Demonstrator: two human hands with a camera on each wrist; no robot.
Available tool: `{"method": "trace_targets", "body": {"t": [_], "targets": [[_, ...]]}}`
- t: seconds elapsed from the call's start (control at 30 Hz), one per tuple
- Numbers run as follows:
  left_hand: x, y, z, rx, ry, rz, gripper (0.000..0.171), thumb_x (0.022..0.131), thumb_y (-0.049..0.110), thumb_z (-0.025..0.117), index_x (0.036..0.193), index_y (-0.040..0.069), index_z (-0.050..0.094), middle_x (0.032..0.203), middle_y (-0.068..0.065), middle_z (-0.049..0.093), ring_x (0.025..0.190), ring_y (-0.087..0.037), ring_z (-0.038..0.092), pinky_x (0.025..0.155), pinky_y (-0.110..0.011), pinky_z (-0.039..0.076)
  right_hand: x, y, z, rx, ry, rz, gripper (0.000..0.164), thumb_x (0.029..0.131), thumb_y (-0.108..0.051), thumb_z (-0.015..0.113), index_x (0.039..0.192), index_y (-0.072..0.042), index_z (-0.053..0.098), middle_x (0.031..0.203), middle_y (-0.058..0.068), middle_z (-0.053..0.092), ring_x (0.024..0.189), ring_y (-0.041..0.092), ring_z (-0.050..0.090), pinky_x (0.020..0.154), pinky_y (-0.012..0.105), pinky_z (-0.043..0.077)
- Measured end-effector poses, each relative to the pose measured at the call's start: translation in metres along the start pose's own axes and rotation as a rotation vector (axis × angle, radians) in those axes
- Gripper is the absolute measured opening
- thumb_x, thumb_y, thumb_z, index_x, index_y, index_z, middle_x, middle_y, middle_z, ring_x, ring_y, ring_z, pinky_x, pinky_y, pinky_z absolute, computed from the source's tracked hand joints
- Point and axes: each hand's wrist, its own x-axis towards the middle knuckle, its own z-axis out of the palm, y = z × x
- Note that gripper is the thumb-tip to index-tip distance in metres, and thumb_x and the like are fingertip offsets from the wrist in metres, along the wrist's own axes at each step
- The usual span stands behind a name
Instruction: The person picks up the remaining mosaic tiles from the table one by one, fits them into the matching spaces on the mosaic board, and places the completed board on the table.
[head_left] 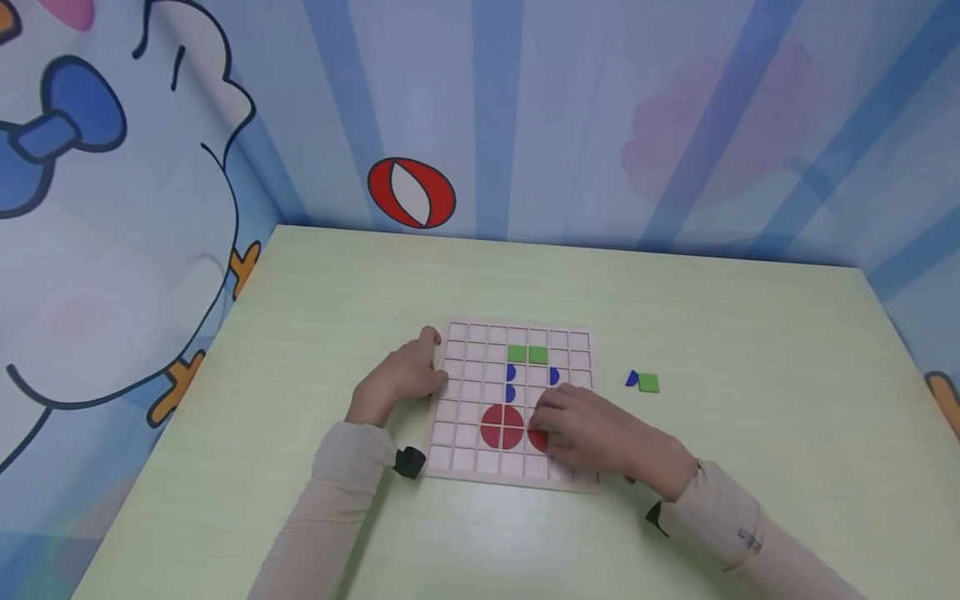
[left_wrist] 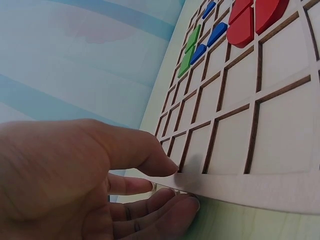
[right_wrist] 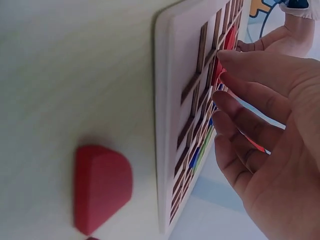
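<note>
A pale square-celled grid board point(head_left: 456, 412) lies on the table. My left hand point(head_left: 401, 372) grips its left edge, with the thumb on the rim and the other fingers curled along the outer side. Over the lower right cells, my right hand point(head_left: 592, 427) has thumb and index fingertips at a red quarter-circle piece point(head_left: 537, 440), which they partly cover. Left of it, red quarter pieces point(head_left: 492, 415) form a full circle. Above are two green squares point(head_left: 517, 354) and several blue half-circle pieces point(head_left: 511, 372). The cells under my right palm are hidden.
Right of the board, a loose blue piece point(head_left: 632, 378) touches a green square point(head_left: 648, 383) on the table. Another red piece point(right_wrist: 102, 187) lies near the board's edge in the right wrist view. Behind the table point(head_left: 750, 350) stands a painted wall point(head_left: 555, 125).
</note>
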Motion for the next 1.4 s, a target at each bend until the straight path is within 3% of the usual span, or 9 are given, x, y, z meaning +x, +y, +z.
{"method": "trace_targets", "body": {"t": [0.23, 0.47, 0.63, 1.03, 1.4], "targets": [[-0.001, 0.000, 0.000, -0.006, -0.006, -0.001, 0.053, 0.089, 0.019, 0.054, 0.136, 0.010, 0.032, 0.098, -0.011, 0.054, 0.076, -0.023, 0.053, 0.064, -0.031, 0.039, -0.011, 0.001, 0.000, 0.114, 0.002, 0.110, 0.030, 0.083, -0.024, 0.071, 0.113, -0.019, 0.067, 0.110, -0.007, 0.062, 0.106, 0.012, 0.053, 0.094, 0.034, 0.046], [-0.001, 0.000, 0.000, -0.013, -0.009, -0.004, 0.054, 0.089, 0.020, 0.055, 0.136, 0.011, 0.032, 0.097, -0.011, 0.055, 0.076, -0.022, 0.053, 0.065, -0.031, 0.039, -0.032, 0.008, -0.008, 0.302, 0.068, 0.260, 0.034, 0.085, -0.024, 0.070, 0.118, -0.018, 0.063, 0.113, -0.005, 0.061, 0.101, 0.012, 0.054, 0.089, 0.035, 0.050], [0.000, -0.001, 0.001, -0.014, -0.013, -0.013, 0.054, 0.089, 0.020, 0.055, 0.137, 0.011, 0.032, 0.103, -0.010, 0.054, 0.080, -0.023, 0.054, 0.067, -0.033, 0.039, -0.052, 0.019, -0.008, 0.359, 0.129, 0.338, 0.031, 0.088, -0.022, 0.067, 0.118, -0.019, 0.062, 0.113, -0.003, 0.061, 0.099, 0.014, 0.055, 0.084, 0.036, 0.050], [0.002, -0.003, 0.001, -0.019, -0.017, 0.000, 0.055, 0.088, 0.019, 0.055, 0.137, 0.011, 0.031, 0.093, -0.010, 0.056, 0.075, -0.022, 0.053, 0.065, -0.032, 0.039, -0.104, 0.039, 0.004, 0.336, 0.275, 0.480, 0.025, 0.089, -0.018, 0.066, 0.114, -0.014, 0.063, 0.108, -0.004, 0.063, 0.095, 0.014, 0.056, 0.081, 0.034, 0.049], [0.001, -0.004, 0.000, -0.006, -0.003, 0.018, 0.055, 0.087, 0.018, 0.055, 0.137, 0.010, 0.031, 0.091, -0.009, 0.055, 0.074, -0.021, 0.052, 0.064, -0.031, 0.039, -0.138, 0.040, 0.009, 0.302, 0.173, 0.719, 0.040, 0.081, -0.025, 0.074, 0.116, -0.008, 0.063, 0.113, 0.009, 0.061, 0.098, 0.025, 0.057, 0.081, 0.045, 0.050]]}}
